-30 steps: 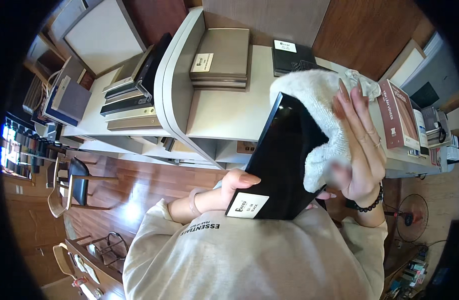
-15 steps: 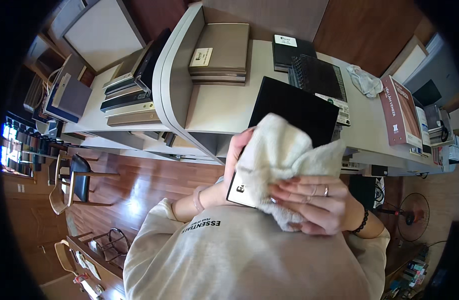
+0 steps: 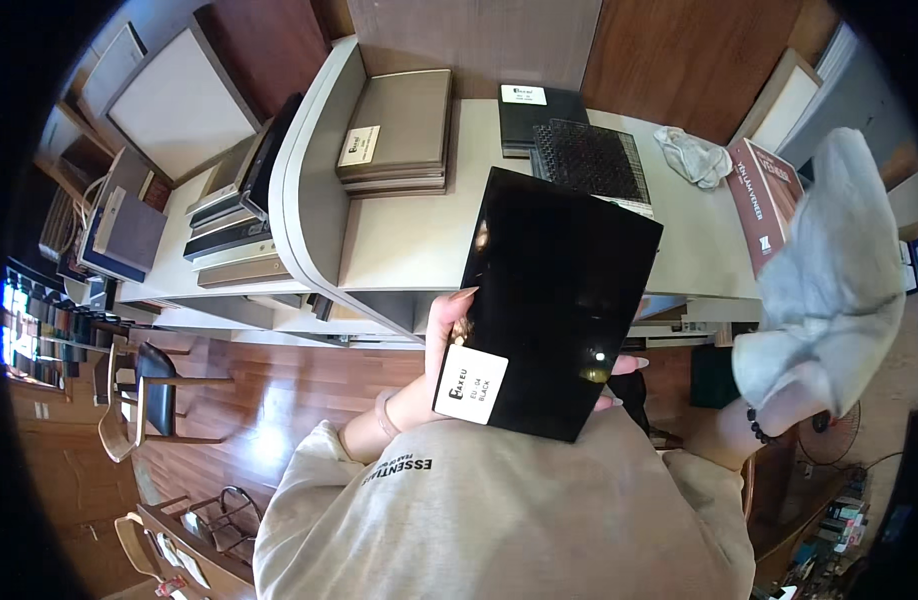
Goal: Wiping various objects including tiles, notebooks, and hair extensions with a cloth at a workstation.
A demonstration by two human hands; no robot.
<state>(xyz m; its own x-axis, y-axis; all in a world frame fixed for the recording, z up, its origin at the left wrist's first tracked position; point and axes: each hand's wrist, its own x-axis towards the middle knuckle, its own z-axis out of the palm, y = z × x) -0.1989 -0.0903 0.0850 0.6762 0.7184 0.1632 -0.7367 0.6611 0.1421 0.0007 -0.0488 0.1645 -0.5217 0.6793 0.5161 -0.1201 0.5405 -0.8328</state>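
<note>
- Black panel [image 3: 554,290] was held in front of the torso, glossy face up, its top slanted to the right; the near edge of the worktop [image 3: 404,240] was partly covered by it in view.
- White label [image 3: 472,385] was seen at the panel's lower left corner.
- Panel was gripped by the left hand [image 3: 441,340]: thumb laid over the left edge, fingers [image 3: 629,365] spread beneath, tips showing past the right edge.
- Pale cloth [image 3: 829,280] was raised at the right, well apart from the panel. Right hand [image 3: 791,402] was mostly hidden by it; how far its fingers were closed could not be told.
- On the worktop were noted: a stack of taupe panels [image 3: 399,130], a dark mesh-patterned sheet [image 3: 594,160], a crumpled cloth [image 3: 694,157] and a reddish-brown binder [image 3: 754,200].
</note>
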